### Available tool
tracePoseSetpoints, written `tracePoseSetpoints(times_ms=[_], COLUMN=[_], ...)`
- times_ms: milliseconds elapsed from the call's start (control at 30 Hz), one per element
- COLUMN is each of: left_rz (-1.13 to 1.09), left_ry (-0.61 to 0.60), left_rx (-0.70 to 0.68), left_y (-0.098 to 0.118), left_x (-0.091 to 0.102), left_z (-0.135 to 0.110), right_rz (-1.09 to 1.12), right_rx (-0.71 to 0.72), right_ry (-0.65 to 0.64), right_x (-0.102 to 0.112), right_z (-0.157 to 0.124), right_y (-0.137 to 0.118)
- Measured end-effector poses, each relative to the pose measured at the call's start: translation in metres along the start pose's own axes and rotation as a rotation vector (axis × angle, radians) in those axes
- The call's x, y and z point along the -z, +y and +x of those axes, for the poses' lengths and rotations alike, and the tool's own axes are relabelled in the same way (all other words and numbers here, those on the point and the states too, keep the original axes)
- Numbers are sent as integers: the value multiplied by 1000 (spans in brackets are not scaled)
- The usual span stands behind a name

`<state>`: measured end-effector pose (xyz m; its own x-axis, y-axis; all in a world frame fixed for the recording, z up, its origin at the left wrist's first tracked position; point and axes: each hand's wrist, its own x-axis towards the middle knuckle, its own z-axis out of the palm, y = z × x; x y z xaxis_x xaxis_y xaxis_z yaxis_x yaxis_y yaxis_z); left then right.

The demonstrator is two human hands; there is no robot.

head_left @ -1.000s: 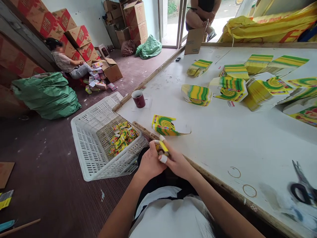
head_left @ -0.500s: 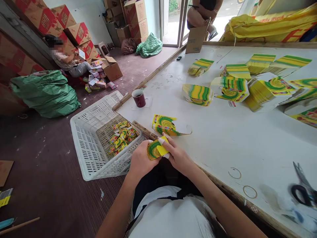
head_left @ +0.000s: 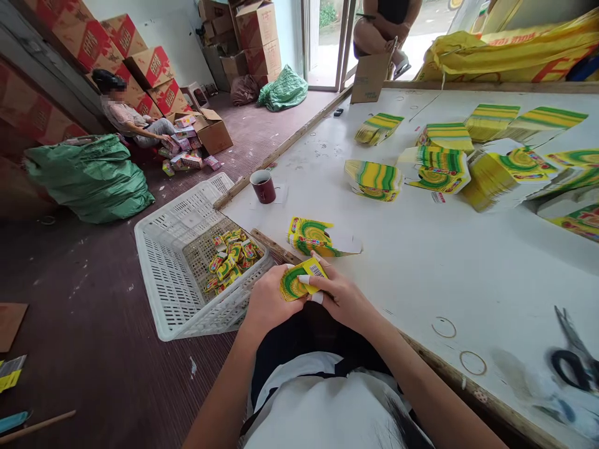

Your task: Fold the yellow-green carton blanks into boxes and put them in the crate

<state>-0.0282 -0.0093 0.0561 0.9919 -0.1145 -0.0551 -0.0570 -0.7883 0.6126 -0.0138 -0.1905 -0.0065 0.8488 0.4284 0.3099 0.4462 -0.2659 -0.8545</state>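
Between my hands, just off the table's front edge, is a small yellow and green printed carton (head_left: 296, 282) with a barcode on its right part. My left hand (head_left: 271, 302) is closed around its left side. My right hand (head_left: 344, 296) grips the right end, its white-covered fingertips pressing on the barcode panel. Just beyond lies a stack of flat yellow-green carton blanks (head_left: 311, 237) on the white table (head_left: 397, 268). To the left, a white plastic basket (head_left: 156, 293) holds several folded small cartons (head_left: 231, 259).
A dark red mug (head_left: 263, 189) stands near the table's left corner. More stacks of blanks (head_left: 510, 168) lie at the back right. Scissors (head_left: 573, 355) rest at the right. A seated person (head_left: 128, 115) and a green sack (head_left: 88, 178) are on the floor at left.
The yellow flap at the carton's right end now lies flat with its barcode showing, and my right fingers have shifted onto it. The seated person's arm has lowered toward the boxes on the floor.
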Motion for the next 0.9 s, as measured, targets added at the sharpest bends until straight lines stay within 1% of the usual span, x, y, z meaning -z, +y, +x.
tracePoseSetpoints(times_ms=[133, 200, 233, 300, 367, 400, 433, 500, 567, 633, 733, 833, 900], left_rz=[-42, -73, -95, -178, -364, -496, -640, -901, -1053, -1115, -1153, -1177, -1177], left_ry=[-28, -30, -7, 105, 230, 265, 274, 236, 189, 167, 205, 242, 235], left_rx=[24, 33, 34, 71, 188, 264, 334, 422, 454, 467, 474, 470, 458], left_y=[-2, -5, -6, -11, -17, -20, -22, -24, -24, -21, -18, -16, -15], left_x=[-4, -7, -9, -15, -20, -22, -24, -26, -25, -25, -25, -25, -24], left_z=[-2, -2, -2, -2, -2, -1, -1, 0, 0, 0, 0, 0, 1], right_rz=[-12, -24, -29, -41, -50, -54, -58, -75, -109, -136, -125, -21, 96], right_rx=[21, 50, 60, 54, 29, 15, 10, 23, 44, 55, 57, 68, 49], right_ry=[-105, -117, -102, -34, 61, 106, 142, 173, 155, 112, 34, -30, -36], right_x=[6, 11, 12, 13, 10, 9, 8, 5, 4, 4, 8, 15, 17], right_z=[0, 1, 2, 2, 0, 0, -1, -2, -2, -1, -2, -3, -3], right_y=[4, 7, 8, 10, 12, 13, 13, 15, 15, 16, 15, 14, 12])
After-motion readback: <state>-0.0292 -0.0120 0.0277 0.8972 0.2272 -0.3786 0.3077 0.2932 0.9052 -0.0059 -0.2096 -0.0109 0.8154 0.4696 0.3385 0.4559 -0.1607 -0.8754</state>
